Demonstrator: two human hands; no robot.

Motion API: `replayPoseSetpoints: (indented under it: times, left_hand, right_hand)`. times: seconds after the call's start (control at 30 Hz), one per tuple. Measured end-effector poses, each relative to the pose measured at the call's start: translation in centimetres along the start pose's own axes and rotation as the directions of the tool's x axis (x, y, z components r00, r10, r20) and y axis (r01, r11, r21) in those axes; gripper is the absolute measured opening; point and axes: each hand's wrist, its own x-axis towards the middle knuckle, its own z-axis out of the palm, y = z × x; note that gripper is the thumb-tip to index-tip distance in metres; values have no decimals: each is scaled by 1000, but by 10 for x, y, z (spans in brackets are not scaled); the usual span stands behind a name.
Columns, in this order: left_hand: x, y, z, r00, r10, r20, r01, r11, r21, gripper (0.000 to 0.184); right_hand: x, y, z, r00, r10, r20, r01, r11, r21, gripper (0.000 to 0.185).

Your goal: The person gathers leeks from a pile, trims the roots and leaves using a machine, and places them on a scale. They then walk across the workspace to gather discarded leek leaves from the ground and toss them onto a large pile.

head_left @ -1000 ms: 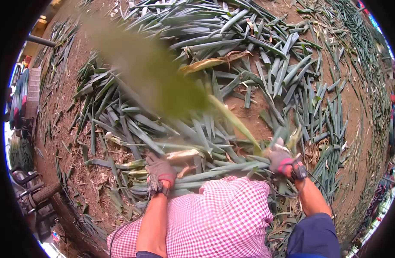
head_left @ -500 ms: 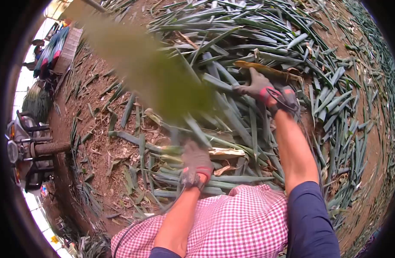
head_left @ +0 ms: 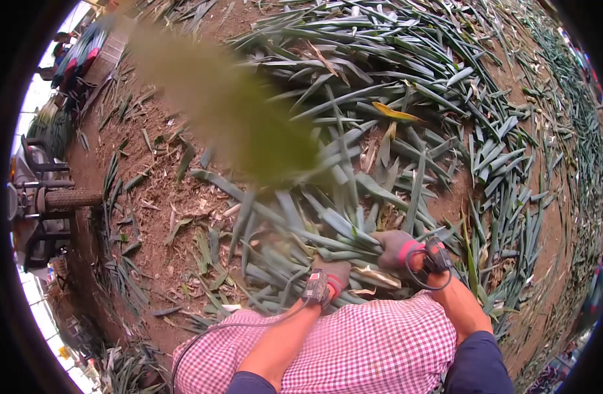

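My right hand [head_left: 396, 249], in a grey and pink glove with a strapped-on device at the wrist, is closed around the ends of several green onion leaves [head_left: 344, 226]. Just to its left and nearer my lap, my left hand [head_left: 332, 272] wears a matching glove. Its fingers curl down into the leaves beside my apron, and their tips are hidden. Pale dry husks [head_left: 378, 276] lie between the two hands. My checked apron [head_left: 354, 335] covers my lap right below them.
A large heap of green onion leaves [head_left: 387, 59] spreads ahead and right, with a yellow leaf [head_left: 395, 112] on it. Bare soil [head_left: 150, 217] with scraps lies left. A wheeled machine [head_left: 45, 200] stands at the far left. A blurred green-brown shape [head_left: 249, 125] blocks part of the view.
My right hand has come back from the heap toward my lap, bringing leaves. My left hand has shifted right, so the hands are closer together. The yellow leaf stays on the heap.
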Motion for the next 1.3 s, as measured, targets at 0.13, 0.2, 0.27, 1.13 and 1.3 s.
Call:
replayPoseSetpoints:
  times: [0.13, 0.2, 0.27, 1.13, 1.3]
  left_hand:
    - [-57, 35, -40, 785, 117, 609, -323, 916, 239, 43]
    - [-85, 48, -75, 788, 153, 596, -259, 961, 96, 60]
    - [-115, 56, -115, 893, 161, 420, -169, 985, -19, 63]
    - [-850, 64, -153, 194, -631, 751, 526, -579, -622, 19]
    - [-823, 66, -148, 923, -321, 212, 359, 916, -178, 29]
  right_hand:
    - [-113, 0, -12, 943, 298, 147, -250, 927, -279, 52]
    - [-150, 10, -29, 931, 365, 21, -314, 828, -465, 52]
    - [-195, 10, -47, 910, 387, -150, -400, 720, -567, 53]
    - [-552, -199, -76, 941, 335, -38, -273, 822, 499, 33]
    - [-536, -253, -121, 975, 176, -139, -24, 698, 716, 34]
